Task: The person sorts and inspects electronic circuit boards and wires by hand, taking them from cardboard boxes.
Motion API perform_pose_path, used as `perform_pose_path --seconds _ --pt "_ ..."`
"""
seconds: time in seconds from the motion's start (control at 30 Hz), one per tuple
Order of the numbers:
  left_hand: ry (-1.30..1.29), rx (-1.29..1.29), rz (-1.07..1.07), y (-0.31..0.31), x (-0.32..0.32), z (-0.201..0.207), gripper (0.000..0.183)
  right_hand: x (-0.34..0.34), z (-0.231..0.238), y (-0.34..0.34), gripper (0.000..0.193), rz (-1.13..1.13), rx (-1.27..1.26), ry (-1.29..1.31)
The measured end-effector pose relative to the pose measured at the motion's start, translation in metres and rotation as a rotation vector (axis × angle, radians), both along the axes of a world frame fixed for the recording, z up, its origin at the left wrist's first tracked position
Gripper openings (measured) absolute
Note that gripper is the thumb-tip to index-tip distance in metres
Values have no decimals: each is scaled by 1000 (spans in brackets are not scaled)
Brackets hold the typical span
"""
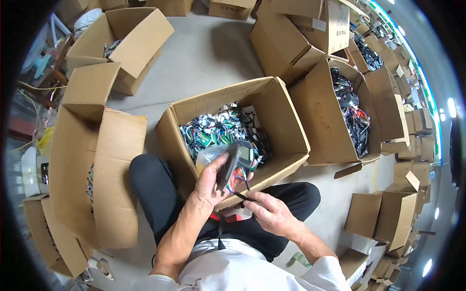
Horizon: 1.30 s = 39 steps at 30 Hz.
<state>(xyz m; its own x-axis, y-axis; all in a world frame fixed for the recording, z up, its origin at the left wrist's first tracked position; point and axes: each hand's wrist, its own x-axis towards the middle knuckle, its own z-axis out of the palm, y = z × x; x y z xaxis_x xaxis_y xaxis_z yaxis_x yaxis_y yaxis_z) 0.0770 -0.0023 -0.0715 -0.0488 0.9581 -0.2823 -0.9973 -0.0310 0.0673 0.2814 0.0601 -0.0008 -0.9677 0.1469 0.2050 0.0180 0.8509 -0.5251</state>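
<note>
My left hand (212, 180) is closed around a dark grey device (232, 165) with a small screen, held above the near side of an open cardboard box (287, 114). Red, blue and other coloured wires (237, 178) come out of its near end. A black cable (239, 195) runs from there to my right hand (272, 212), whose fingers pinch it. Inside the box lies a heap of small green circuit boards (206, 139) with white connectors and coloured wires. Part of a clear plastic bag (208, 154) shows beside my left hand.
To the right, a tall carton (318, 109) holds black cables and dark devices (357, 126). Open cartons (116, 179) stand close on my left, and another box (141, 43) is at the far left. A plastic bottle (301, 259) lies on the floor by my right elbow.
</note>
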Motion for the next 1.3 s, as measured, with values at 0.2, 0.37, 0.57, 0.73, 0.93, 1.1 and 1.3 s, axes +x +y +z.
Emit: perform_pose_path --seconds 0.2,0.37,0.57,0.73,0.93,1.1,1.3 --pt "280 19 -68 -42 21 20 48 10 -6 17 45 -703 -1125 46" --pt "684 -267 92 -57 67 24 49 -34 -39 -32 24 -979 -1460 370" --pt "771 -375 19 -71 71 22 52 -44 -33 -19 19 -1056 -898 626" --pt "444 -275 133 -64 118 18 76 -52 -50 -27 19 -1137 -771 551" --pt "1066 -365 90 -71 122 -3 32 -55 -75 -22 27 -1252 -931 595" --pt "763 -489 200 -71 98 -37 30 -50 -53 -6 19 -1065 -138 427" --pt "734 -443 328 -55 88 -9 32 -53 -22 -67 37 -717 79 -69"
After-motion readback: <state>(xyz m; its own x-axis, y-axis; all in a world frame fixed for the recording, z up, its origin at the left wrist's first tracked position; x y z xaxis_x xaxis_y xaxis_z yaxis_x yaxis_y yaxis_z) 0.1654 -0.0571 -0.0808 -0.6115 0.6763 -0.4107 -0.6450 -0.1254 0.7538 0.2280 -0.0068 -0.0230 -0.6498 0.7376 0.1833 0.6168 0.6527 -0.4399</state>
